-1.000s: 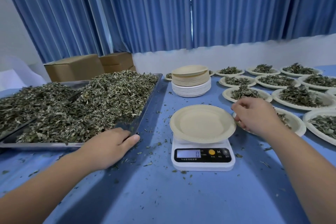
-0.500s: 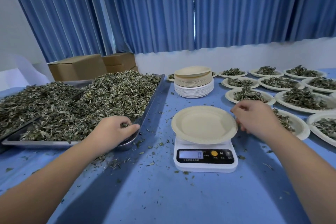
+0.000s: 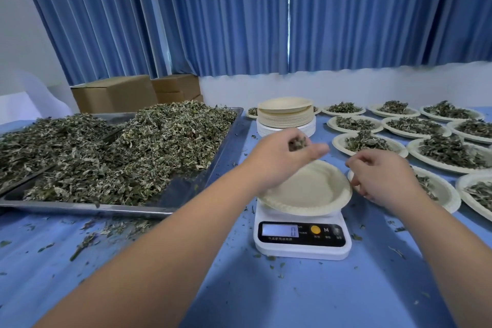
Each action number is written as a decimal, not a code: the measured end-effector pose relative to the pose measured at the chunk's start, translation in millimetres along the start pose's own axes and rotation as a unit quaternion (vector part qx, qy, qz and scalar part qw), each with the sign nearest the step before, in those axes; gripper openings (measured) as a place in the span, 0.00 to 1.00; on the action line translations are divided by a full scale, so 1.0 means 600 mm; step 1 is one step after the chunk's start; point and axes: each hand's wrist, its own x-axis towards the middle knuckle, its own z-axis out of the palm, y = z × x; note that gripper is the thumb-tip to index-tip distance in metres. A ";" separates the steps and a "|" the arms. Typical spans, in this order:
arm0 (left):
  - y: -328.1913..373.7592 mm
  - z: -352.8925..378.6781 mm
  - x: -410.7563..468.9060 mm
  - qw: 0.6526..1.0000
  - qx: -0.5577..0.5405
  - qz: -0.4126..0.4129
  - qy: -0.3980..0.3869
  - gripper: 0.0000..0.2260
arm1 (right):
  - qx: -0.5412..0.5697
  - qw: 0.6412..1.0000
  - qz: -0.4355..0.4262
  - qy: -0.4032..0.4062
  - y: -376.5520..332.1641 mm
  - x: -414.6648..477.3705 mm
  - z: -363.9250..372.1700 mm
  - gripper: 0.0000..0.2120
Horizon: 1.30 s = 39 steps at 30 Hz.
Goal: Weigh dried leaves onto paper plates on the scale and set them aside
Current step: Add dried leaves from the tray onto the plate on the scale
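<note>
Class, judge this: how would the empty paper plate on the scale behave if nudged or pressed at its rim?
The paper plate looks thin and empty, so probably very light: a nudge would likely slide it. It overhangs the scale, so pressing its rim may tip it. Its crimped rim probably adds some stiffness.

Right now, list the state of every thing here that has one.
Round beige paper plate: empty, on scale.
White digital scale: on, reads zero.
Left hand: pinching dried leaves above plate.
Right hand: curled beside plate rim, contact unclear.
Steel tray: heaped with leaves.
</note>
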 end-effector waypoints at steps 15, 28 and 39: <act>-0.091 -0.110 0.040 0.976 0.154 -0.004 0.151 0.12 | -0.009 0.999 0.011 0.032 0.005 0.010 0.003 0.11; -0.269 -0.176 0.093 0.874 0.406 -0.219 -0.150 0.27 | -0.030 0.998 0.016 0.045 0.008 0.018 0.008 0.10; -0.246 -0.193 0.092 0.867 0.417 -0.197 -0.189 0.26 | -0.029 0.998 0.005 0.050 0.009 0.019 0.006 0.10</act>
